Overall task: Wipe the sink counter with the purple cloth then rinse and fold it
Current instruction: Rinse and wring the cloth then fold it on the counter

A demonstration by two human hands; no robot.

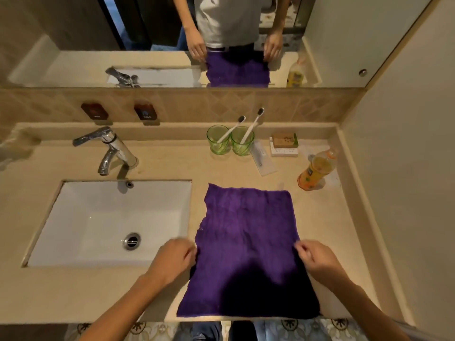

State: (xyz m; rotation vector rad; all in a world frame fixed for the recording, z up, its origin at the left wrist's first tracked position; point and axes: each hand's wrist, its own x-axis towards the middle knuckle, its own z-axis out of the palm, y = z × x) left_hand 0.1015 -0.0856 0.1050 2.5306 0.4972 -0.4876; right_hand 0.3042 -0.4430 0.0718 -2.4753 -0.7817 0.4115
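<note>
1. Head view, looking down on the sink counter (246,168): the purple cloth (248,237) lies spread flat in the lower centre of the frame, to the right of the sink (172,193), and its near edge reaches the front edge of the counter.

2. Left hand (172,260) is at the left side edge of the cloth, and its curled fingers seem to pinch this edge (the exact grip is blurred, so I cannot be fully sure).

3. Right hand (316,258) is at the right side edge, at about the same height in the frame, and thumb and fingers are pressed together on the edge of the cloth.

4. The relation that matters: the long axis of the cloth runs from the bottom of the frame toward the top, away from the person, and the two hands hold it at about the middle of this length, one on each side. Neither hand is clearly nearer; the cloth lies between them.

5. My judgement is that the folding step is now in hand, and that a fold across the long axis would suit this grip.

6. Above the cloth, well apart, stand two green cups (230,142) with toothbrushes and, in the right of the frame, an orange bottle (317,169).
</note>
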